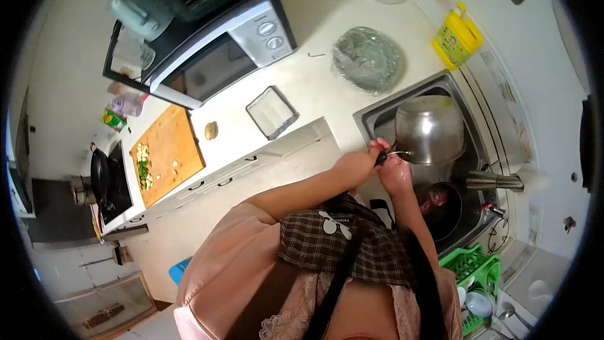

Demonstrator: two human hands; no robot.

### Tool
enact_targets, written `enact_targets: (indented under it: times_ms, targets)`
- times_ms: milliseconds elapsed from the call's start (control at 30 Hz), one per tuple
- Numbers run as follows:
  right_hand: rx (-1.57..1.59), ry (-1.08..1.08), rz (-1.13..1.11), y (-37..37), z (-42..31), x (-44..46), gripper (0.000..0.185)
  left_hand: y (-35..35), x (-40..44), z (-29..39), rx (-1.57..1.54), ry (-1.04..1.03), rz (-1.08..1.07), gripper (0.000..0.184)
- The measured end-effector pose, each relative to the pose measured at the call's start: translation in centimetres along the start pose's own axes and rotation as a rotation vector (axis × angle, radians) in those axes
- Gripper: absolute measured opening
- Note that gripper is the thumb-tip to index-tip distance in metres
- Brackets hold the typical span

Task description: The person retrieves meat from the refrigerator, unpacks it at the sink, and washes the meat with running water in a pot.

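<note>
A stainless steel pot (430,129) is tilted over the sink, its wide rim toward me. Its thin metal handle ends in a black grip (381,158), which lies between my hands. My left hand (367,162) is closed around this grip. Close against it, my right hand (396,174) looks wet and is closed at the handle; its fingers are partly hidden. Below the pot, a dark round pan or bowl (450,214) in the sink (470,104) contains something reddish, like raw meat.
A faucet (494,181) reaches over the sink from the right. Nearby stand a green dish rack (481,267) and a yellow jug (457,38). A plastic-covered bowl (367,61), microwave (214,66), shallow tray (272,113) and cutting board (173,145) with chopped food occupy the counter.
</note>
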State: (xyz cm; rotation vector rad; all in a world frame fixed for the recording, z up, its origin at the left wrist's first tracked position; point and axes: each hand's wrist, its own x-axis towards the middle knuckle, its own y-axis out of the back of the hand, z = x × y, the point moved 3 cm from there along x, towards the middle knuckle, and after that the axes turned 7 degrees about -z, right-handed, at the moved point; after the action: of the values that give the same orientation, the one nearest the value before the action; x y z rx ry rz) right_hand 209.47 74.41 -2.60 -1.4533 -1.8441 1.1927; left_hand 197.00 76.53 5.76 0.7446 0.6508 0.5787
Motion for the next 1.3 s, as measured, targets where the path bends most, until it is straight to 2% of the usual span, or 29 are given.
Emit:
enact_targets:
  times_ms: [67,100,133,200,233,300,367,400,433,500,533,633,733,767,800,833,867,900,933,1000,1033,1167,1233,1267,1300]
  targets:
    - [0.051,0.012,0.026,-4.7,-0.1,-0.3,0.060,-0.8,-1.5,-0.5,-0.185,-0.187,0.175,0.038]
    - [0.119,0.037,0.060,-6.8,-0.1,-0.6,0.063,-0.5,-2.6,-0.2,-0.198,-0.186,0.190,0.038]
    - [0.048,0.073,0.106,-8.2,0.1,-0.6,0.059,0.2,-3.9,0.4,-0.397,-0.209,0.187,0.035]
    - [-0.018,0.025,0.143,-8.8,0.8,-0.1,0.055,-0.7,-5.3,-0.2,-0.667,-0.224,0.186,0.031]
    - [-0.069,-0.014,0.179,-9.0,1.2,0.2,0.052,-0.6,-6.3,0.0,-0.676,-0.225,0.197,0.031]
    - [-0.128,-0.086,0.184,-9.0,2.3,1.3,0.046,-0.3,-8.1,-0.6,-0.999,-0.076,0.070,0.031]
    - [-0.215,-0.214,0.204,-9.4,3.6,2.5,0.035,-1.4,-9.5,-2.9,-0.887,-0.017,0.105,0.030]
    - [-0.228,-0.214,0.207,-10.8,4.1,3.2,0.022,-1.8,-10.5,-4.2,-0.679,-0.035,0.186,0.030]
    - [-0.230,-0.217,0.195,-11.2,4.5,3.8,0.022,-2.0,-11.7,-5.3,-0.468,-0.047,0.263,0.030]
    - [-0.539,-0.324,0.254,-11.6,5.4,5.3,0.022,-2.7,-14.6,-7.9,-0.520,0.011,0.306,0.031]
    - [-0.557,-0.346,0.299,-12.8,5.9,6.0,0.028,-3.1,-16.2,-9.5,-0.569,0.085,0.330,0.031]
    - [-0.454,-0.455,0.301,-11.1,7.0,9.5,0.024,-5.8,-21.9,-14.3,-0.672,0.310,0.402,0.032]
    - [-0.465,-0.471,0.322,-10.0,7.3,12.8,0.025,-8.5,-28.7,-16.9,-0.430,0.658,0.380,0.030]
    - [-0.541,-0.493,0.262,-9.2,7.3,14.1,0.027,-10.2,-30.8,-17.6,-0.424,0.787,0.350,0.029]
    - [-0.617,-0.527,0.292,-8.2,7.2,15.5,0.031,-11.3,-32.9,-17.6,-0.379,0.899,0.365,0.027]
    - [-0.586,-0.535,0.285,-7.4,7.2,16.6,0.033,-12.5,-34.8,-17.3,-0.414,0.985,0.398,0.027]
    - [-0.685,-0.543,0.279,-6.8,6.9,17.5,0.033,-14.0,-36.6,-17.3,-0.474,1.071,0.403,0.027]
    - [-0.676,-0.586,0.194,-6.4,6.4,18.1,0.035,-16.1,-38.1,-16.8,-0.540,1.149,0.399,0.028]
    - [-0.916,-0.455,0.225,-7.4,6.3,17.9,0.035,-17.9,-39.4,-15.9,-0.614,1.215,0.456,0.028]
    - [-0.726,-0.591,0.222,-5.5,5.6,19.8,0.032,-22.4,-41.5,-14.6,-0.751,1.315,0.574,0.030]
    - [-0.727,-0.556,0.249,-5.7,5.6,20.1,0.029,-24.9,-42.2,-13.8,-0.848,1.349,0.640,0.030]
    - [-0.733,-0.659,0.242,-3.8,5.0,22.7,0.024,-35.1,-44.0,-10.2,-0.973,1.546,0.623,0.027]
    - [-0.759,-0.681,0.219,-5.2,5.3,22.4,0.025,-36.8,-45.0,-8.0,-1.035,1.599,0.677,0.028]
    - [-0.816,-0.589,0.302,-6.9,5.4,21.6,0.028,-36.9,-45.6,-7.0,-1.099,1.618,0.624,0.028]
    - [-0.838,-0.619,0.345,-6.6,5.4,22.1,0.033,-37.3,-46.1,-6.4,-1.164,1.632,0.574,0.028]
